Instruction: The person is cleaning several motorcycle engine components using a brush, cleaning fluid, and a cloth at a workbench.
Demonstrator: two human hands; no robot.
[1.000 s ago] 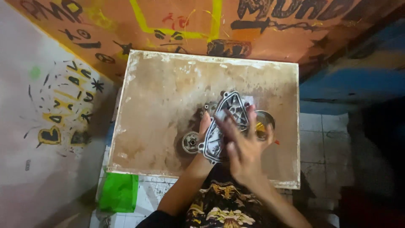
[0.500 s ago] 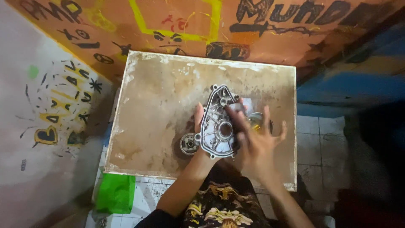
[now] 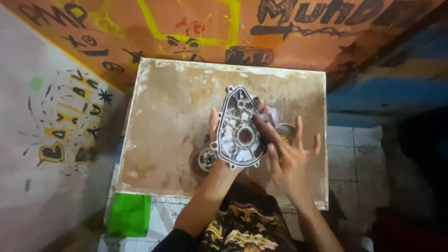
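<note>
We are tilting the cover (image 3: 239, 133) up – ribs now facing us.
Left hand (image 3: 219, 140) is gripping its back; right hand (image 3: 287, 156) is spreading open beside it – fingers brushing the edge.

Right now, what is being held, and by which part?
The left hand holds a silver metal engine cover from beneath, thumb at its left edge. The right hand touches its right edge with spread fingers.

Silver-grey metal cover (image 3: 238, 130) in the left hand (image 3: 219, 140); beneath it a stained brown board (image 3: 168, 116); left of it, bright green cloth (image 3: 129, 214).
</note>
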